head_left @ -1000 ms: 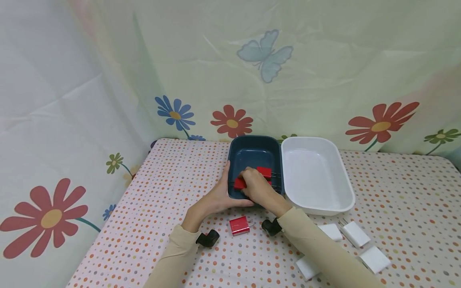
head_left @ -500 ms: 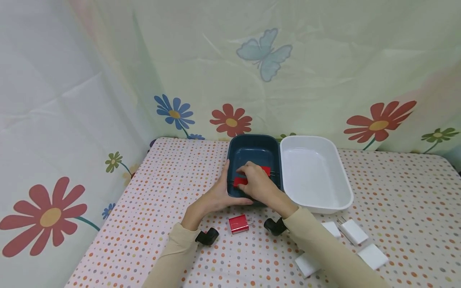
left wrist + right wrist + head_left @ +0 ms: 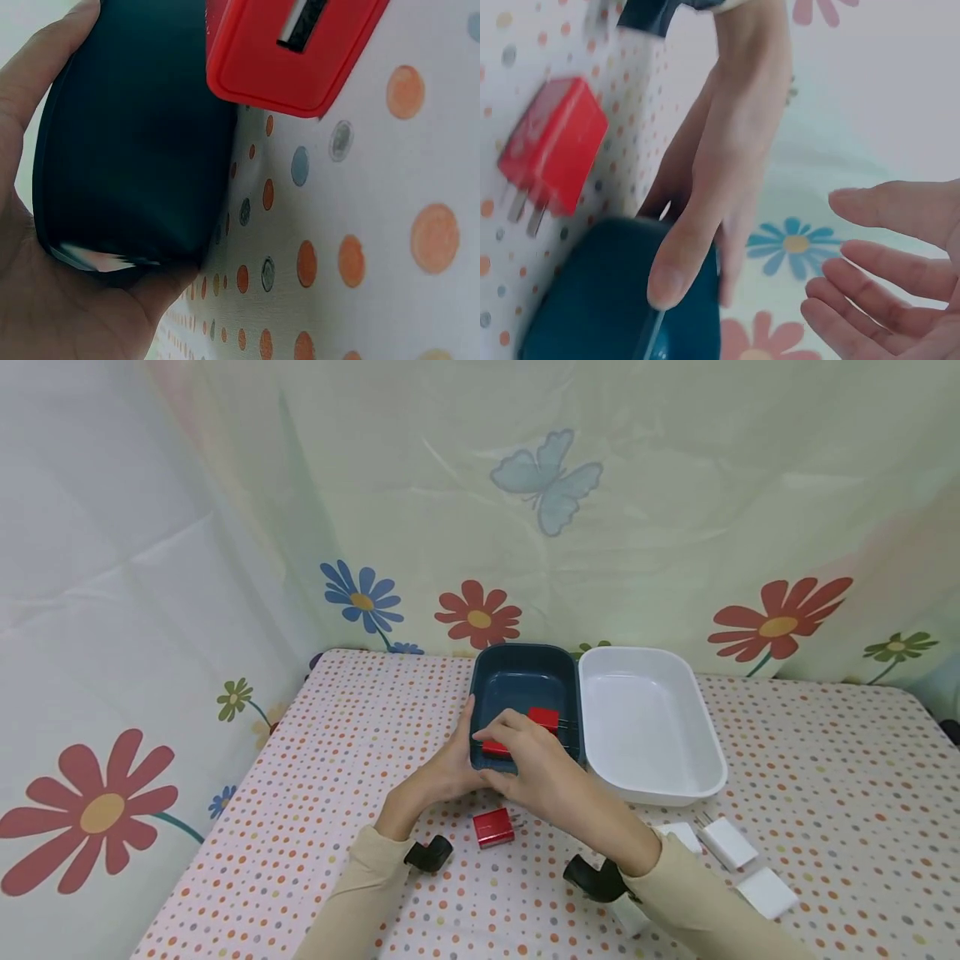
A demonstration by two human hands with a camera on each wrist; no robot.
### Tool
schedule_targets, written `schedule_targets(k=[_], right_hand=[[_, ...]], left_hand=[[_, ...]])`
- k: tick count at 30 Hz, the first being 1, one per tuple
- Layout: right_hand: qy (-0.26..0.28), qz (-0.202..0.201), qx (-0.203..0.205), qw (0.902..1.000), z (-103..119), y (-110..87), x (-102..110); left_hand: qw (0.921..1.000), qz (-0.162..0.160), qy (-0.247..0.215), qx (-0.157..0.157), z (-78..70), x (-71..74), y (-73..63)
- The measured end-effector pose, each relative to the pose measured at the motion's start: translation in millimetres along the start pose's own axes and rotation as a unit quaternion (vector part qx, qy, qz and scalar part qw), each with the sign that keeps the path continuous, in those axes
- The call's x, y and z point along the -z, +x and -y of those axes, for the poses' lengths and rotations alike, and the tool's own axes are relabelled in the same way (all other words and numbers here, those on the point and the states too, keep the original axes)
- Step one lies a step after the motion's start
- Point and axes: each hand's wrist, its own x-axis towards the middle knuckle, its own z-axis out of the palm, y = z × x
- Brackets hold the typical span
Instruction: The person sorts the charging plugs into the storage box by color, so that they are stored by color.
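My left hand (image 3: 448,767) grips the near left corner of a dark blue tray (image 3: 517,685), its thumb along the front wall and its fingers along the left side. Inside the tray's near end lie red charger plugs (image 3: 543,718), partly hidden by my right hand (image 3: 534,762). That hand hovers over the front rim with its fingers apart and nothing between them, as the right wrist view also shows. Another red charger plug (image 3: 493,828) lies on the tablecloth in front of the tray; the right wrist view shows its metal prongs, the left wrist view its port.
A white tray (image 3: 645,727) stands against the blue tray's right side. Several white charger plugs (image 3: 729,842) lie on the dotted tablecloth (image 3: 375,727) at the near right, some partly behind the right forearm. Printed curtains (image 3: 637,527) hang behind and at the left.
My right hand has drawn back from the red charger plugs in the blue tray toward the front rim, its fingers now spread. The left hand has stayed on the tray.
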Motion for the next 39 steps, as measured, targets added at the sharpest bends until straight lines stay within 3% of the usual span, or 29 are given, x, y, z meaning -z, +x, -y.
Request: schedule_targets(k=[5, 13, 18, 28, 39], right_hand=[[0.002, 0.02, 0.014, 0.9997, 5.9, -12.7, -2.3], [0.082, 0.085, -0.018, 0.9928, -0.9, -31.0, -20.5], [0.097, 0.118, -0.025, 0.988, -6.6, -39.6, -34.1], [0.061, 0.13, -0.034, 0.9891, -16.0, -51.3, -56.2], [0.05, 0.137, -0.044, 0.9883, -17.7, -50.8, -57.8]], left_hand=[[1.0, 0.004, -0.007, 0.001, -0.8, -0.5, -0.1], [1.0, -0.006, 0.0, -0.007, -0.4, -0.3, -0.3], [0.9997, -0.009, -0.018, -0.017, 1.0, -2.2, 1.3], [0.9992, -0.016, -0.036, -0.006, -0.4, -4.5, 0.1], [0.9995, -0.017, -0.028, 0.0, 0.6, -4.0, 0.8]])
